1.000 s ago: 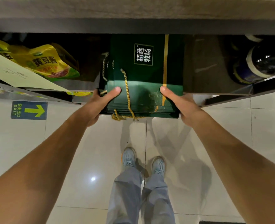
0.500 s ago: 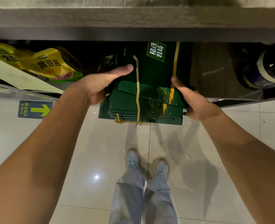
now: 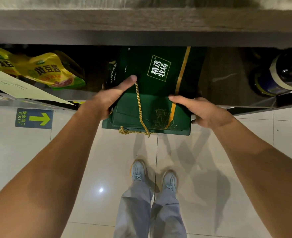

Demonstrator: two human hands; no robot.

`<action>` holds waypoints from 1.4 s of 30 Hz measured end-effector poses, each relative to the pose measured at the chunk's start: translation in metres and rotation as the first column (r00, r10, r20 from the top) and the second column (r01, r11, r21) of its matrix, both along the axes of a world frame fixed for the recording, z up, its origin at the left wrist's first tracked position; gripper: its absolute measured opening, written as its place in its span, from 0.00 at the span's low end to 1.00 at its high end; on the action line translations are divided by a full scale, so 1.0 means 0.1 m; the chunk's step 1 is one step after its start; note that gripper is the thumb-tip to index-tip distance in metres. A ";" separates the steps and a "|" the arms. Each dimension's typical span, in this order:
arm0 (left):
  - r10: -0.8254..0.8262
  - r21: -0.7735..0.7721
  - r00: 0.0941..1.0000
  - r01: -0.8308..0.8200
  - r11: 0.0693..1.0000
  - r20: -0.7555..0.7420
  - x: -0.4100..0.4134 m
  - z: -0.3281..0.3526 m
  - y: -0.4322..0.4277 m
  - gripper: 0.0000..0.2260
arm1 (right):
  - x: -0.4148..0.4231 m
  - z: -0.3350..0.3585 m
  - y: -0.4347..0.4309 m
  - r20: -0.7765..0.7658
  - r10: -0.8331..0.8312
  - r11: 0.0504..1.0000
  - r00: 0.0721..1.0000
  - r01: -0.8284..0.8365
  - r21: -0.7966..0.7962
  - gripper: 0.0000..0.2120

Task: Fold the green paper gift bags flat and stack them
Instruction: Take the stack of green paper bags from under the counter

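Note:
A stack of flat dark green paper gift bags [image 3: 152, 117] with a gold stripe and a white logo lies half on a low dark shelf, its near end jutting out over the floor. A gold rope handle [image 3: 140, 109] trails across the top bag and hangs off the near edge. My left hand [image 3: 112, 97] grips the stack's left side, thumb laid on top beside the rope. My right hand [image 3: 202, 109] holds the right edge, thumb on top and fingers curled under.
Yellow food pouches [image 3: 50, 71] and a pale cardboard sheet [image 3: 18, 86] lie on the shelf to the left. A dark jar [image 3: 282, 73] sits at the right. A stone counter edge [image 3: 141, 19] overhangs the shelf. My feet [image 3: 153, 174] stand on glossy floor tiles below.
The top bag has swung back from a tilted position to lie squarer on the stack. My left thumb has shifted slightly left of the rope; both hands still hold the sides.

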State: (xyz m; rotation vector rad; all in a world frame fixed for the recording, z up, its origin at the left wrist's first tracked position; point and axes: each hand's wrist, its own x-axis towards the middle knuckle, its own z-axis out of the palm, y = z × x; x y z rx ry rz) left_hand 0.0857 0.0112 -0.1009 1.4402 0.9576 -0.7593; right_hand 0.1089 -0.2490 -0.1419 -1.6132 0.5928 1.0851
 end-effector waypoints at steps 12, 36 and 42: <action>-0.038 0.026 0.993 0.036 0.999 0.110 -0.17 -0.18 0.13 0.25 | -0.06 -0.14 0.08 0.021 -0.187 0.982 0.982 0.187 0.015 0.57; -0.065 -0.064 0.964 0.084 0.994 0.258 -0.81 -0.29 0.20 0.34 | -0.70 -0.06 -0.13 0.088 -0.263 0.961 0.961 0.252 0.114 0.32; -0.150 -0.090 0.961 0.175 0.980 0.234 -1.09 0.20 -0.04 0.42 | -1.26 0.47 -0.39 0.062 -0.377 0.920 0.924 0.366 0.140 0.26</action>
